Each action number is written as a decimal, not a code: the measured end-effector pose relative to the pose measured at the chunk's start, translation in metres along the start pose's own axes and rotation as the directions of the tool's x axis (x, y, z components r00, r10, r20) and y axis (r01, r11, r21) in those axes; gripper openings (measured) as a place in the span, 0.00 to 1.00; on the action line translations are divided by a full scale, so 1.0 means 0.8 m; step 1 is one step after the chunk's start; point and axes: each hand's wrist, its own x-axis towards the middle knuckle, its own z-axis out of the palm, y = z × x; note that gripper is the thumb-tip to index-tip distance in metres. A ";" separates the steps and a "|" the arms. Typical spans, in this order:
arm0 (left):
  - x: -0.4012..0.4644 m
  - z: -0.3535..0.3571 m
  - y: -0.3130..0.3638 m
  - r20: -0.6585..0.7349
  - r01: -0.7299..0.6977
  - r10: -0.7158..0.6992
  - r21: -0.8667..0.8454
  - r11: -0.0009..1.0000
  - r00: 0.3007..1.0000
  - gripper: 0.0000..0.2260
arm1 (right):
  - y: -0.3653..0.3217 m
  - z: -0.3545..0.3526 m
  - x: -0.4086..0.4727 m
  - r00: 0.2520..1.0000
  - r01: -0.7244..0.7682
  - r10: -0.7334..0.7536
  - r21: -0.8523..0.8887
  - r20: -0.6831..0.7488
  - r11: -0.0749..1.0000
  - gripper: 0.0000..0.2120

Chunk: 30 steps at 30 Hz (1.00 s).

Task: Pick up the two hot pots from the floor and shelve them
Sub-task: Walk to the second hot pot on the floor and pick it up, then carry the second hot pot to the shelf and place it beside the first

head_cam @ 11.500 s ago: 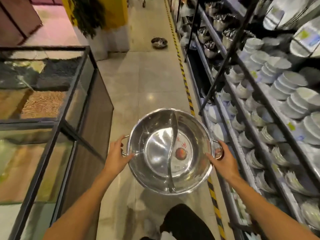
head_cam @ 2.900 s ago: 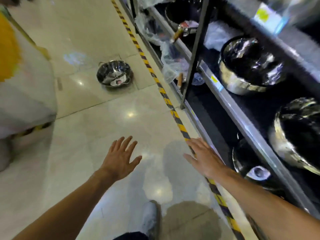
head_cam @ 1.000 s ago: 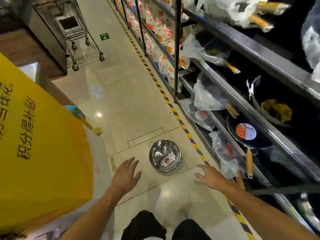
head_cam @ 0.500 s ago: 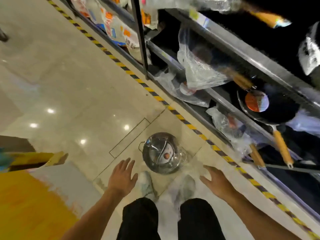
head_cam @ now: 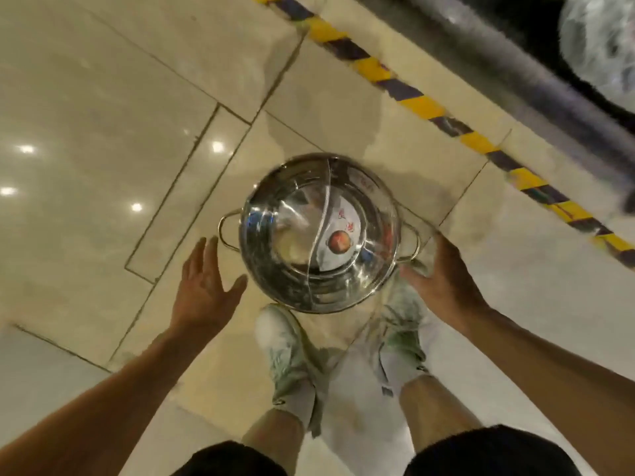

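Note:
A shiny steel hot pot (head_cam: 319,231) sits on the tiled floor just in front of my feet. It has a curved divider down the middle, a round label inside and a loop handle on each side. My left hand (head_cam: 202,286) hovers open just left of the pot, close to its left handle, with fingers spread. My right hand (head_cam: 443,280) is open on the other side, close to the right handle (head_cam: 410,240). Neither hand grips the pot. Only this one pot is in view.
A yellow and black striped line (head_cam: 422,106) runs diagonally across the floor at the upper right. Beyond it lies the dark bottom rail of the shelving (head_cam: 536,73) with a plastic-wrapped item (head_cam: 601,39) at the top right corner. My two shoes (head_cam: 292,355) stand right behind the pot.
I have stepped up to the pot and bent down over it. Both open hands have dropped to either side of it, near its handles.

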 end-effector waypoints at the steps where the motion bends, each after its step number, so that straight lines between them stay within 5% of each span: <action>1: 0.028 0.020 -0.005 -0.027 0.007 -0.007 -0.018 1.000 1.000 0.40 | 0.009 0.020 0.023 1.000 -0.017 0.017 0.042 -0.010 0.999 0.43; 6: 0.124 0.083 -0.006 -0.052 0.118 -0.132 -0.218 0.969 0.990 0.46 | 0.046 0.089 0.100 0.996 -0.061 0.068 0.103 -0.062 0.993 0.48; 11: 0.133 0.090 -0.006 -0.207 0.040 -0.106 -0.301 0.953 0.973 0.38 | 0.067 0.096 0.130 0.987 -0.042 0.065 0.154 -0.149 0.987 0.40; 15: 0.104 0.058 -0.008 -0.197 0.010 -0.072 -0.300 0.954 0.978 0.37 | 0.054 0.062 0.103 0.981 0.029 0.006 0.176 -0.196 0.984 0.36; 30: -0.273 -0.435 0.132 -0.355 -0.186 -0.020 -0.537 0.823 0.935 0.37 | -0.198 -0.308 -0.315 0.914 0.316 -0.157 0.412 -0.374 0.855 0.35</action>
